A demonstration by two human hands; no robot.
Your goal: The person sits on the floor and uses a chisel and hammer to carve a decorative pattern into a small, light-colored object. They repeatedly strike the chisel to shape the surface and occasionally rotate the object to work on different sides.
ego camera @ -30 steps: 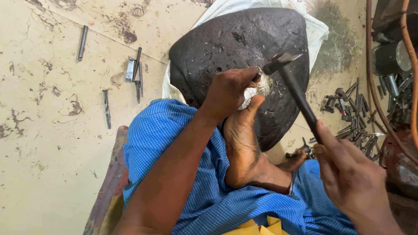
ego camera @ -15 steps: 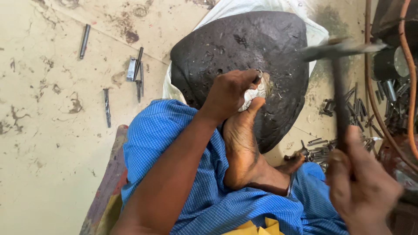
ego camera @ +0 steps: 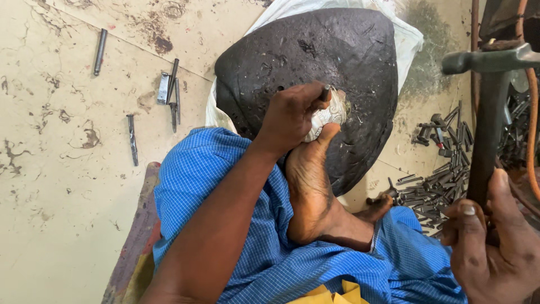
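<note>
Head view: left hand (ego camera: 292, 115) clamped on punch (ego camera: 325, 93), tip on silvery metal piece (ego camera: 328, 115) pressed by foot (ego camera: 312, 186) against black dome block (ego camera: 315, 67). Right hand (ego camera: 495, 242) clamped on raised hammer (ego camera: 488, 101). Loose punches (ego camera: 439, 180) heaped on floor (ego camera: 56, 186); white sack (ego camera: 405, 39) under block.

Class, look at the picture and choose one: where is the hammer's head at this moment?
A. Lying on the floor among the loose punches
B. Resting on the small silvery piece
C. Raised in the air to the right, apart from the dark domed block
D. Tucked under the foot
C: the right hand grips the handle of the hammer, whose head is up at the right, clear of the dark domed block.
</note>
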